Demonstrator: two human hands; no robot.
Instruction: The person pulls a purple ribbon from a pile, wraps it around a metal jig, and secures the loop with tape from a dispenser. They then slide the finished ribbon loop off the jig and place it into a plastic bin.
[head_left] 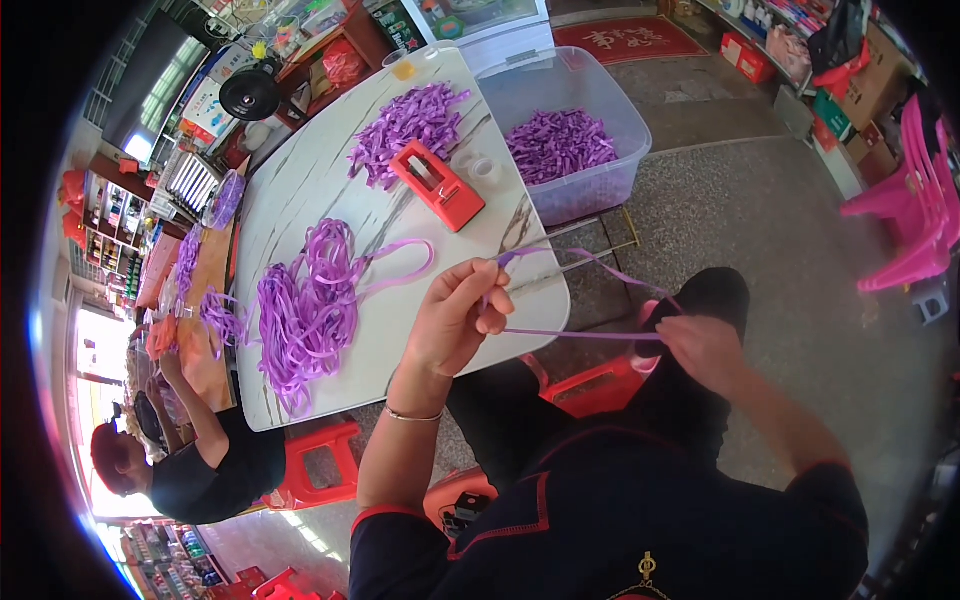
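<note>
The left hand (450, 325) pinches a ribbon loop (585, 335); right of it, the right hand (705, 352) grips the far end: apparently straightening, next calling for steady tension.

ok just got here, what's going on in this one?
A seated person stretches a purple ribbon loop between their left hand and right hand, beside a white marbled table. On it lie a heap of long purple ribbons, a red tape dispenser and a pile of short purple pieces. A translucent plastic bin next to it holds more short pieces.
</note>
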